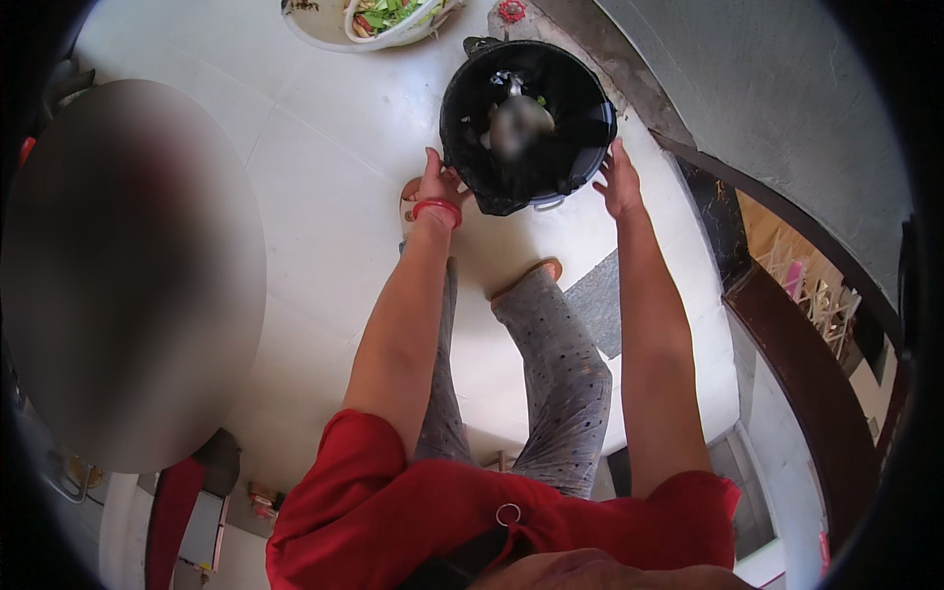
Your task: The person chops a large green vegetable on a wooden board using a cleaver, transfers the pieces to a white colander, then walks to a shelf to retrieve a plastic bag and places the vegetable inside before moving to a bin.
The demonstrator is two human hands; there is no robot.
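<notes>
A round trash bin (593, 162) with a black liner bag (492, 187) folded over its rim is between my hands, ahead of me. My left hand (440, 184), with a red bangle at the wrist, holds the bin's near left side, thumb up and fingers partly hidden behind the wall. On the right side, my right hand (619, 182) presses against the bin with its fingers along the wall. Some light-coloured refuse and a bit of green lie inside the bag; part of it is blurred.
A white tub (334, 34) with leafy vegetable pieces stands on the pale tiled floor (295, 128) at the far left. A red valve knob (511, 10) is beyond the bin. To the right runs a grey curved surface (787, 108), with a dark grey mat (598, 300) nearer. A large blurred patch covers the left.
</notes>
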